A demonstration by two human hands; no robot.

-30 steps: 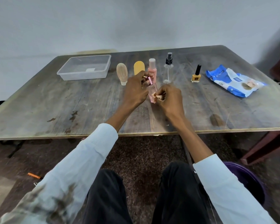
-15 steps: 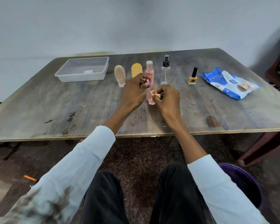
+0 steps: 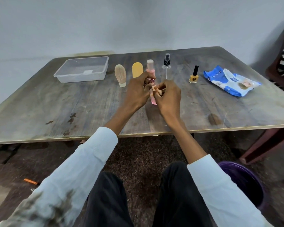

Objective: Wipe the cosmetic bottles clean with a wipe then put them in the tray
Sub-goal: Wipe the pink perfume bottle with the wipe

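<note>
Both hands work above the table's near edge: left hand (image 3: 136, 92) grips the pink bottle (image 3: 153, 99), right hand (image 3: 168, 95) pinches the wipe (image 3: 155, 89) against it. Risk: wet bottle slips, toppling the standing row; tray (image 3: 82, 69) is near the far-left corner.

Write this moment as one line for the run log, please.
step: wiping | left hand: holds pink bottle | right hand: rubs it with wipe | tray: no bottles in it | five bottles standing
</note>
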